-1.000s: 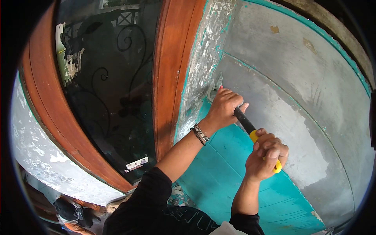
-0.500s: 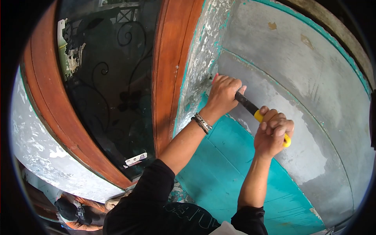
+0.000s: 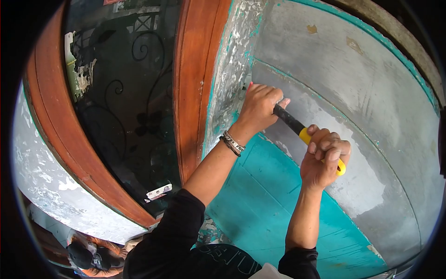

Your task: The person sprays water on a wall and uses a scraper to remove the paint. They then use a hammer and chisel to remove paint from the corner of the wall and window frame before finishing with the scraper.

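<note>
Both my hands hold a long hand tool with a black shaft (image 3: 289,120) and a yellow handle (image 3: 305,136), slanting up and left. My left hand (image 3: 261,106), with bracelets at the wrist, is closed round its upper part beside the wall corner. A small red bit shows past the knuckles; the tool's working end is hidden behind that hand. Lower right, my right hand (image 3: 324,156) wraps the yellow handle, whose rounded end sticks out below the fingers. Behind the hands is a grey wall (image 3: 390,116) with pale scraped patches, above a band of turquoise paint (image 3: 260,195).
Left of the corner runs a strip of flaking wall (image 3: 236,56), then a brown wooden frame (image 3: 197,69) around dark glass (image 3: 125,102) with scrollwork behind. At lower left a person (image 3: 90,253) in a dark cap is below. Paint debris (image 3: 211,232) lies near my body.
The view has shifted slightly, so the wall and frame sit further left. Both hands keep their grip on the tool; the left hand appears slightly higher and further left.
</note>
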`<state>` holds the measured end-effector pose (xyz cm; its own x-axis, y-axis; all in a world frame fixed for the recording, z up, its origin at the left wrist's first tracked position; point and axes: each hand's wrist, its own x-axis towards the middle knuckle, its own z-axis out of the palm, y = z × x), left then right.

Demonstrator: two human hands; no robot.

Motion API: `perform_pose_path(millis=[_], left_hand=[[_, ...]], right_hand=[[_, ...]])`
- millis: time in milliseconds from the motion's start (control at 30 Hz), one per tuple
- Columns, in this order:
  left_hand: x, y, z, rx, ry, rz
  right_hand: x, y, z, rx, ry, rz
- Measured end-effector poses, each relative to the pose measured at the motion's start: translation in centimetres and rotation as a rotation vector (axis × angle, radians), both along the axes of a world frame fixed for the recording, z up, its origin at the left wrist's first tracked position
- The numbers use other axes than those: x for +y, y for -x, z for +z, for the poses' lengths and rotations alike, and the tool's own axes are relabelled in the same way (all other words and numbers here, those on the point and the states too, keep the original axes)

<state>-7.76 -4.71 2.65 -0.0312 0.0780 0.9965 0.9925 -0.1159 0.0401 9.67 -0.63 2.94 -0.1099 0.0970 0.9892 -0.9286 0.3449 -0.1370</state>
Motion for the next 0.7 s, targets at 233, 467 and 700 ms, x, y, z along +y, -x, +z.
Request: perform_pose_path(millis=[233, 467, 700], left_hand=[[0.4, 0.4, 1.6, -0.031, 0.1, -0.021], [1.7, 0.1, 1.6, -0.021, -0.035, 0.0], [0.9, -2.0, -2.3, -0.031, -0.047, 0.077]], right_hand=[[0.9, 1.0, 2.5, 0.01, 0.081, 0.015], [1.5, 0.4, 1.9, 0.029, 0.061, -0.048], [2.8, -1.8, -1.7, -0.103, 0.102, 0.019]])
